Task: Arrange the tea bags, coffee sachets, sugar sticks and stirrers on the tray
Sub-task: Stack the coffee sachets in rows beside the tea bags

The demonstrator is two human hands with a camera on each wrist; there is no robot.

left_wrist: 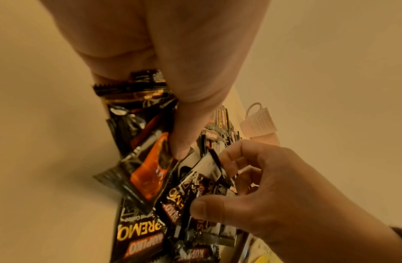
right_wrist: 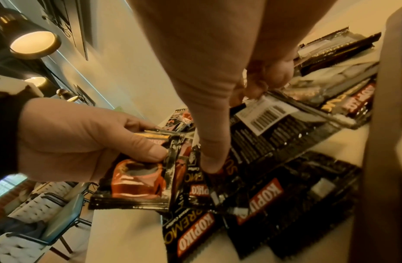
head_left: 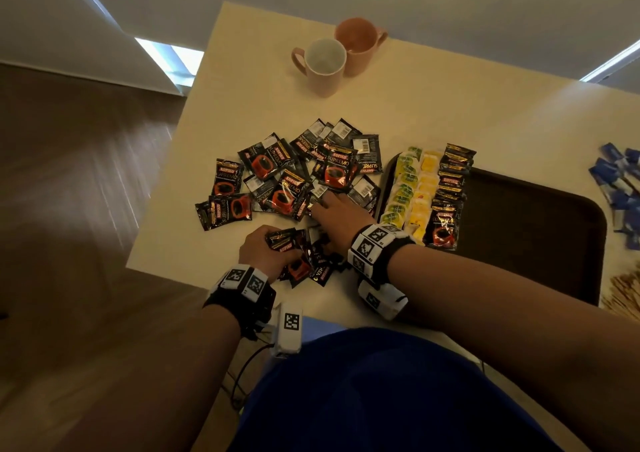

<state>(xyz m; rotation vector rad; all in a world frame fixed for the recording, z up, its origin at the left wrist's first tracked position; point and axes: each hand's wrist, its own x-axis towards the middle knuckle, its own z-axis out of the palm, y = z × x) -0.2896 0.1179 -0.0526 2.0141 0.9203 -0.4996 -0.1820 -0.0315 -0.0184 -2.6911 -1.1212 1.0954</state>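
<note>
A loose pile of black coffee sachets (head_left: 294,174) lies mid-table. My left hand (head_left: 266,247) grips a stack of coffee sachets (head_left: 287,240) near the front edge, thumb on top (right_wrist: 150,151). My right hand (head_left: 332,209) reaches into the pile; its thumb (right_wrist: 213,165) and curled fingers (right_wrist: 263,85) pinch a sachet there (left_wrist: 209,183). The dark tray (head_left: 536,236) to the right holds rows of green tea bags (head_left: 403,188), yellow tea bags (head_left: 424,195) and coffee sachets (head_left: 450,195) along its left side.
Blue sugar sticks (head_left: 620,188) lie right of the tray, and wooden stirrers (head_left: 623,295) sit near the front right. Two pink mugs (head_left: 325,67) stand at the far edge of the table. Most of the tray's right part is bare.
</note>
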